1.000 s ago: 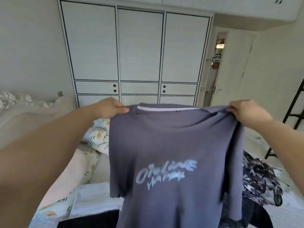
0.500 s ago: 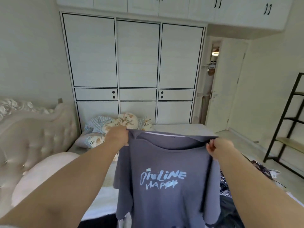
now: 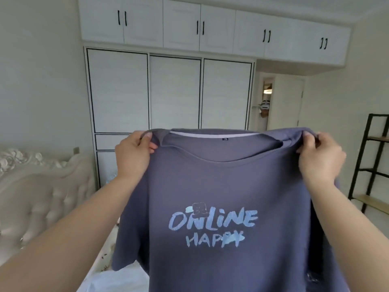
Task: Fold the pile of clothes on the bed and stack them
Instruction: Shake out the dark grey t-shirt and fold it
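One slate-blue cotton T-shirt (image 3: 221, 186) printed "ONLINE HAPPY", pinched at each shoulder by left hand (image 3: 134, 153) and right hand (image 3: 319, 157), held aloft unfolded; folding and stacking not yet begun.

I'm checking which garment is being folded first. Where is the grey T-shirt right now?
In the head view the grey T-shirt hangs centre frame, held up by its shoulders between the left hand and right hand, in front of the white wardrobe.

Both arms outstretched, left hand (image 3: 134, 153) and right hand (image 3: 320, 157) raised, fingers pinched closed (thumbs frontmost)
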